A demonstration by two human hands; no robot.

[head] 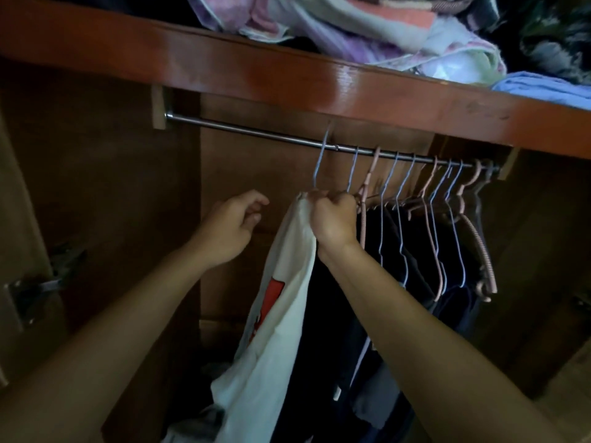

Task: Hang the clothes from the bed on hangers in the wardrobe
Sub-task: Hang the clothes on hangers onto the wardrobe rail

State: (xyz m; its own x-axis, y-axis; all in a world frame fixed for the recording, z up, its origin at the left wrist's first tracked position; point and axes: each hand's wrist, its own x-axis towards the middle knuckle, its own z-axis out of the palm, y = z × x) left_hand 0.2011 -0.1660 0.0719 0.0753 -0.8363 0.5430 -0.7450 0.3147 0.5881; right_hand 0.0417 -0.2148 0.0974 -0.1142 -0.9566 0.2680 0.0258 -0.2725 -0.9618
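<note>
**White shirt going onto the rail**

White cotton, by the look of it: the shirt (281, 302) is hanging limp from a blue hanger (320, 161) whose hook is sitting over the rail (256, 131), left of the other hangers. The right hand (332, 220) is gripping the shirt's top together with the hanger's neck. The left hand (232, 227) is hovering just left of it, fingers loosely curled and holding nothing.

The shirt is likely handling as light, soft and floppy, prone to sliding off a thin wire shoulder, so the best hold is probably at the collar and hanger neck, as now.

Counting: one white shirt, one rail, about ten hangers on it, though those at the far right are bunching too tightly to count surely. Dark clothes (399, 251) are hanging under several; their number is unclear.
</note>
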